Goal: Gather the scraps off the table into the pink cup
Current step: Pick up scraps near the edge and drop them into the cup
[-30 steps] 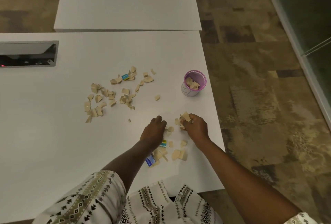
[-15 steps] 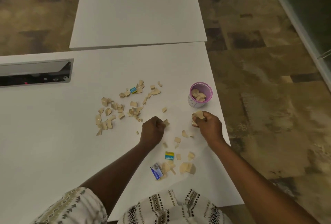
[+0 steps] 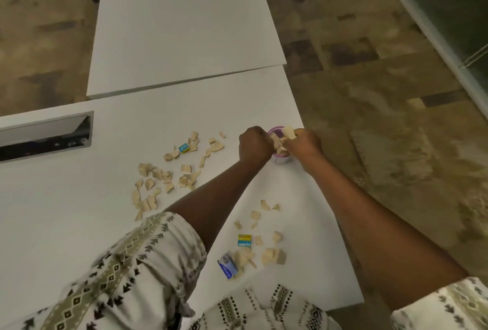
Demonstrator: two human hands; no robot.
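Landmark: the pink cup (image 3: 280, 158), standing near the right edge of the white worktop (image 3: 66, 224). Well to the left of the cup, a loose field of beige scraps (image 3: 158, 179) lies flat on the worktop. Directly at the cup's left rim, the left hand (image 3: 254, 145) is curled into a fist; its contents cannot be determined. The cup sits between and partly beneath both hands. At the cup's right rim, the right hand (image 3: 303, 145) is clamped on a bunch of scraps (image 3: 286, 134) above the opening. Nearer the person than the cup, a second scrap group (image 3: 264, 245) lies on the worktop.
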